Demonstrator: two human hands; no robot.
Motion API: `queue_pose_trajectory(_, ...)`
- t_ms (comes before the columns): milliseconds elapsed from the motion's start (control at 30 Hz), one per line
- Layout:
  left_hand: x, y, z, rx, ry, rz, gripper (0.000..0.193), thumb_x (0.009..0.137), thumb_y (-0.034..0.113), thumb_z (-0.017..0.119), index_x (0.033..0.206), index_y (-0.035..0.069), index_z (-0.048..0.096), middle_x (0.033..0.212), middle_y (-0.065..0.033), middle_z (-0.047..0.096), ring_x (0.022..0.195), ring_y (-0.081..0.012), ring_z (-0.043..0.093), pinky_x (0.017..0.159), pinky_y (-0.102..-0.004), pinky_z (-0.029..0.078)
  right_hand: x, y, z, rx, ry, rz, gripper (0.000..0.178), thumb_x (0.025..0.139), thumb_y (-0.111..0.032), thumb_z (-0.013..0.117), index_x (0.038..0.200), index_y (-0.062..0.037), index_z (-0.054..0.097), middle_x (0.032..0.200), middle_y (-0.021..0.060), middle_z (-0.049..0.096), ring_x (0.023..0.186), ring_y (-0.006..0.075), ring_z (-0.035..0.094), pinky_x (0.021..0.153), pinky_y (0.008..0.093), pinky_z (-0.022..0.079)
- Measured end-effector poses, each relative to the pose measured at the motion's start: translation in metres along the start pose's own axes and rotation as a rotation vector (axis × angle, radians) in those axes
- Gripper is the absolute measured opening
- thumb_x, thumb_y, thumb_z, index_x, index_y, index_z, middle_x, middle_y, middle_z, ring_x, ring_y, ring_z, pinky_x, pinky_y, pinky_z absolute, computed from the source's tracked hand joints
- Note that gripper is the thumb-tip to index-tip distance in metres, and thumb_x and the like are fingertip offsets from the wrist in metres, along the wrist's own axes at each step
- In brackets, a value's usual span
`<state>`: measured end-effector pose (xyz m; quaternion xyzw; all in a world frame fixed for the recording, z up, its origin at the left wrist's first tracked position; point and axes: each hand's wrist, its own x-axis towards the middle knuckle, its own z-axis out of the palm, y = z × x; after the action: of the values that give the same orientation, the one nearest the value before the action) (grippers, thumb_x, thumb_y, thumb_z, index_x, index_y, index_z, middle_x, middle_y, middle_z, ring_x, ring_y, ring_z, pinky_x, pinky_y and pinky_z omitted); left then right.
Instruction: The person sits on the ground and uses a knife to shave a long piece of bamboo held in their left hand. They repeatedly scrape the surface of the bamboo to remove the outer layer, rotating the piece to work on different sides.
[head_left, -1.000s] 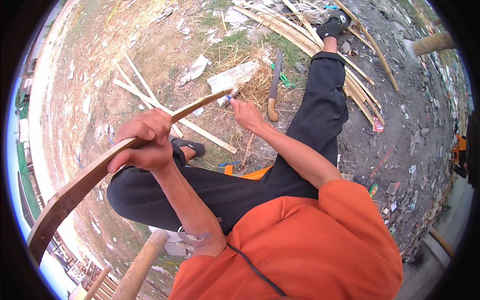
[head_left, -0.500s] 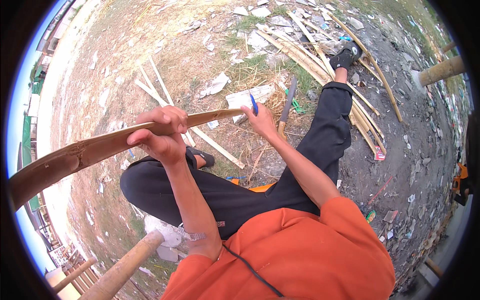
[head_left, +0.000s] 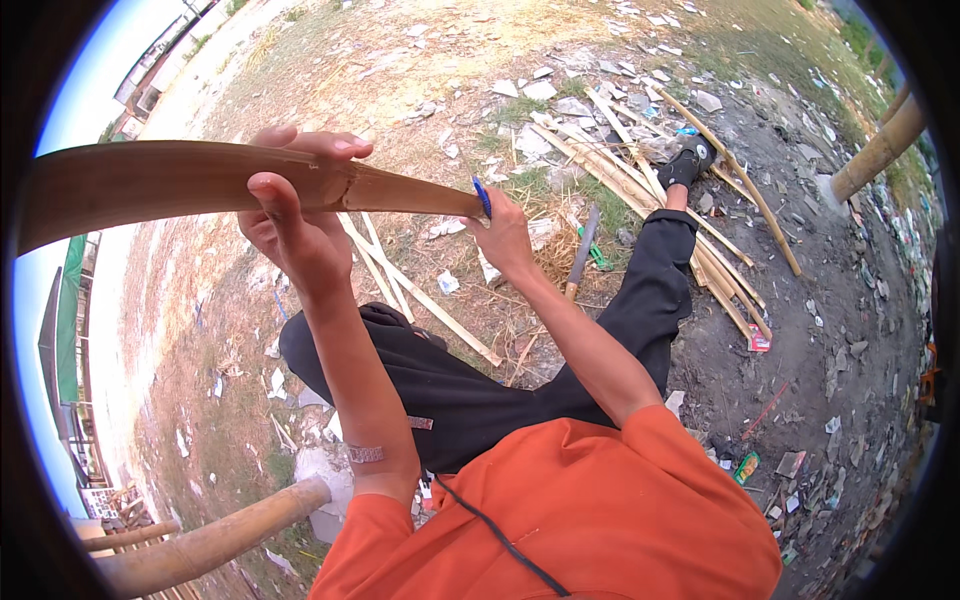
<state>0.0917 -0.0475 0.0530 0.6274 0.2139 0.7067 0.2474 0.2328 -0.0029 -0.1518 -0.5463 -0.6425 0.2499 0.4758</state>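
A long split-bamboo slat stretches across the upper left, raised well above the ground, with a rough node partway along it. My left hand grips it from below, thumb on the near face and fingers behind. My right hand pinches the slat's narrow far end. A slim blue object, perhaps a pen, sticks up from these fingers; its lower part is hidden. Beyond my right forearm, a long-bladed knife lies on the ground near a small green item.
Several pale bamboo strips are heaped by my outstretched right foot. More strips lie past my bent left knee. Thick bamboo poles stand at lower left and far right. Shards and litter cover the ground.
The bamboo slat has risen and levelled out, its near face turned more into view. My left hand has gone up with it, and my right hand has shifted slightly left.
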Motion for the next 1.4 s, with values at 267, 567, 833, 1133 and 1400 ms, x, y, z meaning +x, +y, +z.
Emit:
queue_pose_trajectory(267,0.041,0.077,-0.006,0.056,0.123,0.059,0.046,0.095,0.045,0.046,0.118,0.005,0.048,0.081,-0.0085,0.054,0.078,-0.0239,0.055,0.088,-0.0463,0.042,-0.025,0.011,-0.021,-0.120,-0.161,0.038,0.038,0.075,-0.020,0.074,0.100,-0.0023,0.053,0.094,0.0122,0.059,0.088,0.0298,0.062,0.077,0.0410,0.050)
queue_pose_trajectory(567,0.074,0.104,-0.004,-0.213,-0.134,0.022,0.033,0.099,0.036,0.039,0.107,0.007,0.053,0.066,0.0009,0.034,0.055,-0.0111,0.034,0.063,-0.0307,0.034,-0.012,0.031,-0.020,-0.062,-0.031,-0.080,0.043,0.071,-0.016,0.078,0.104,0.0007,0.057,0.089,0.0159,0.062,0.080,0.0304,0.062,0.072,0.0385,0.048)
queue_pose_trajectory(833,0.072,0.101,0.011,-0.199,-0.220,0.058,0.030,0.098,0.036,0.040,0.103,0.010,0.054,0.065,0.0013,0.034,0.053,-0.0105,0.033,0.059,-0.0299,0.033,-0.032,-0.005,-0.042,0.117,-0.053,-0.036,0.041,0.071,-0.014,0.076,0.107,-0.0038,0.059,0.093,0.0145,0.064,0.082,0.0267,0.064,0.073,0.0351,0.048)
queue_pose_trajectory(1133,0.065,0.080,0.017,-0.230,-0.168,0.076,0.031,0.097,0.041,0.040,0.097,0.013,0.054,0.064,0.0010,0.037,0.051,-0.0107,0.035,0.058,-0.0301,0.034,-0.032,-0.004,-0.068,0.052,0.121,0.093,0.028,0.083,-0.018,0.064,0.104,-0.0003,0.059,0.089,0.0165,0.062,0.080,0.0304,0.062,0.073,0.0379,0.046)
queue_pose_trajectory(1400,0.057,0.082,-0.044,-0.259,-0.170,0.087,0.039,0.093,0.049,0.040,0.092,0.014,0.056,0.062,0.0029,0.036,0.049,-0.0099,0.034,0.056,-0.0302,0.033,-0.053,0.007,-0.090,0.086,0.125,0.281,0.024,0.085,-0.020,0.063,0.097,0.0002,0.062,0.084,0.0158,0.065,0.074,0.0261,0.062,0.070,0.0359,0.046)
